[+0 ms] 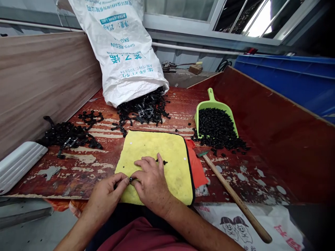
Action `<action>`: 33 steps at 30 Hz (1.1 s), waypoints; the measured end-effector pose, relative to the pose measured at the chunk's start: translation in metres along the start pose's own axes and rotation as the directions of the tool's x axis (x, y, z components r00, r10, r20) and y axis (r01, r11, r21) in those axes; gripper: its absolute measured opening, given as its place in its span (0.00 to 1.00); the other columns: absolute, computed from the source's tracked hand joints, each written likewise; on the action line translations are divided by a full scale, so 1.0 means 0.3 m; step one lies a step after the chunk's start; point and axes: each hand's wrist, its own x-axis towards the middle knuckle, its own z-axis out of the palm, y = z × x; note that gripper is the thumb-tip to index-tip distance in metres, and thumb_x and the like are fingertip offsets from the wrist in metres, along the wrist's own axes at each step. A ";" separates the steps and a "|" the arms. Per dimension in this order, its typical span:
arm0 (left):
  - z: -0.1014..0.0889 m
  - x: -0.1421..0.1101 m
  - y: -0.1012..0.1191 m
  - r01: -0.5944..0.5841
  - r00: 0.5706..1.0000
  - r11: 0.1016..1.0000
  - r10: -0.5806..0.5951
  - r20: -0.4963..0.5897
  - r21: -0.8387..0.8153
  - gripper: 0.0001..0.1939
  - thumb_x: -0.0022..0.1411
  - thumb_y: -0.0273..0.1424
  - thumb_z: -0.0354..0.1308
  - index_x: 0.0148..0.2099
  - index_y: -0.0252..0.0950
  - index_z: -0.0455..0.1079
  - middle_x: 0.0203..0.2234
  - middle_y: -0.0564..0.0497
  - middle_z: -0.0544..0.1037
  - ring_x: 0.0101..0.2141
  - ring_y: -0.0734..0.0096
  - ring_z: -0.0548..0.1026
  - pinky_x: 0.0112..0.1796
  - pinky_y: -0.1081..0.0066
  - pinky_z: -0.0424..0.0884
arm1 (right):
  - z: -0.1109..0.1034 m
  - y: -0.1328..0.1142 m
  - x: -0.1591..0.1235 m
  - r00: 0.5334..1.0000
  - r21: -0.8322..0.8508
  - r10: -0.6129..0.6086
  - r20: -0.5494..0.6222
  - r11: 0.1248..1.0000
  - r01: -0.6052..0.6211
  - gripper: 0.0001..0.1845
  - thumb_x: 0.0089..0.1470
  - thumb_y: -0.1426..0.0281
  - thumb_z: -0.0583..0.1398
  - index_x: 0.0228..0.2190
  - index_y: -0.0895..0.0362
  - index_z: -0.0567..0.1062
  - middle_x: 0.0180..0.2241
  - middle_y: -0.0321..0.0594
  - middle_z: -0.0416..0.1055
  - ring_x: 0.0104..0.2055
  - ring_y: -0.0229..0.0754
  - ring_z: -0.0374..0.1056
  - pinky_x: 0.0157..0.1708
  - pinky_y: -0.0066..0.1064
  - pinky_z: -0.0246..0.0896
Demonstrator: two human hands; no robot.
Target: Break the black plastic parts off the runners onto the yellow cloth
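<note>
Over the front left of a yellow cloth (154, 143), my two hands meet at a small black plastic part (131, 179). My left hand (108, 190) pinches its left side between thumb and forefinger. From the right, my right hand (151, 179) closes its thumb and forefinger on the same part, while its other fingers stretch out above the cloth. Just past those fingertips lies another small black piece (164, 162). Much of the held part is hidden by my fingers.
A white sack (128, 52) spills black plastic parts (146, 108) at the back; another dark pile (70, 134) lies left, by a white plastic object (22, 165). To the right are a green dustpan (234, 120) of small black pieces (216, 122), an orange cloth (196, 167) and a wooden-handled hammer (235, 197).
</note>
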 end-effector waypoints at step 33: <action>-0.005 0.001 0.015 -0.058 0.993 0.994 0.066 -0.097 0.088 0.11 0.64 0.39 0.50 0.32 0.41 0.64 0.19 0.59 0.66 0.22 0.70 0.66 0.26 0.72 0.57 | -0.423 0.104 -0.339 0.891 0.156 0.307 0.334 0.914 -0.374 0.23 0.66 0.65 0.50 0.61 0.44 0.65 0.57 0.40 0.71 0.58 0.46 0.69 0.55 0.36 0.65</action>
